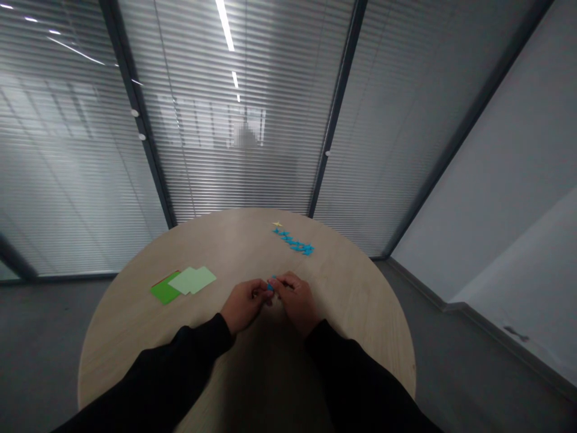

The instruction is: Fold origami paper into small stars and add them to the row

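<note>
Left hand (pixel 246 305) and right hand (pixel 296 302) jointly pinch a blue piece (pixel 270 287), well inside the table (pixel 356 313) edge.

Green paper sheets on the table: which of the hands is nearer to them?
Left. The left hand is just to the right of the green paper sheets; the right hand sits farther right, past the left one, both pinching a small blue piece.

Long black sleeves (pixel 180 367), bare left hand (pixel 244 304), bare right hand (pixel 297 302)
</note>
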A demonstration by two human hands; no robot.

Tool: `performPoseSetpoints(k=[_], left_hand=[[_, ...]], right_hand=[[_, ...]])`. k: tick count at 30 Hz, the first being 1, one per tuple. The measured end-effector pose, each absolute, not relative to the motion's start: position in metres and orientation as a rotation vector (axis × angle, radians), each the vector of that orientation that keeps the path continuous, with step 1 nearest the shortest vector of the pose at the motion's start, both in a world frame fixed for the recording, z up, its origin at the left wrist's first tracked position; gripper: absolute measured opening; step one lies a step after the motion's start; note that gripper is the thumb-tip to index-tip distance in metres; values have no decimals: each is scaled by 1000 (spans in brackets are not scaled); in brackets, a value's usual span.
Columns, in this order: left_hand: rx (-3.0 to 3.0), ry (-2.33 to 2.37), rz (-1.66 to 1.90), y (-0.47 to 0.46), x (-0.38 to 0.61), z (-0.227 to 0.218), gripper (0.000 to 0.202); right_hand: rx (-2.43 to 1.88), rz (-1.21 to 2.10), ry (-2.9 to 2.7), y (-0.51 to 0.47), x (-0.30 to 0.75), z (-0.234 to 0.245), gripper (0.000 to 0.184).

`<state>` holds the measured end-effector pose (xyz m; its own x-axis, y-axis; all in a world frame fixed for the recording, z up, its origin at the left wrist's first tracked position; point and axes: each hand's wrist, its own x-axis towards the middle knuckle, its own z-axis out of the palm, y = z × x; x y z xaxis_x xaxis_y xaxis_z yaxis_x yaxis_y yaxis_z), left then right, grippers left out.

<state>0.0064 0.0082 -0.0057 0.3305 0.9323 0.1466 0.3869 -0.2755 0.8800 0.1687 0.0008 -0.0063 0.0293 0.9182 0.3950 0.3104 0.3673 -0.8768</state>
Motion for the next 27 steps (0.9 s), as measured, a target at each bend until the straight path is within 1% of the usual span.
performPoseSetpoints(k=[4, 9, 12, 14, 15, 18, 19, 23, 27], left_hand=[[1816, 1081, 928, 7, 4, -3, 27], [1644, 1028, 952, 3, 2, 6, 42], [1411, 1001, 959, 1, 3, 8, 41], [1260, 1015, 988, 1, 4, 7, 41], [1204, 1034, 1014, 1, 4, 6, 41], [1105, 1036, 1093, 4, 3, 1, 42], [1075, 1007, 1108, 5, 3, 1, 43], [976, 912, 1097, 3, 4, 3, 42], [964, 931, 1095, 1, 6, 5, 37]], right_hand=[[-1167, 773, -1520, 1, 170, -6, 25], [-1151, 823, -1536, 1, 171, -7, 27], [-1117, 729, -1561, 2, 174, -8, 22], [-1092, 635, -1580, 2, 176, -9, 26], [-1072, 583, -1617, 3, 178, -9, 25], [-966, 419, -1846, 2, 180, -7, 14], [-931, 374, -1911, 2, 180, -7, 15], [-941, 238, -1996, 1, 179, -5, 29], [-977, 104, -2027, 0, 179, -6, 32]])
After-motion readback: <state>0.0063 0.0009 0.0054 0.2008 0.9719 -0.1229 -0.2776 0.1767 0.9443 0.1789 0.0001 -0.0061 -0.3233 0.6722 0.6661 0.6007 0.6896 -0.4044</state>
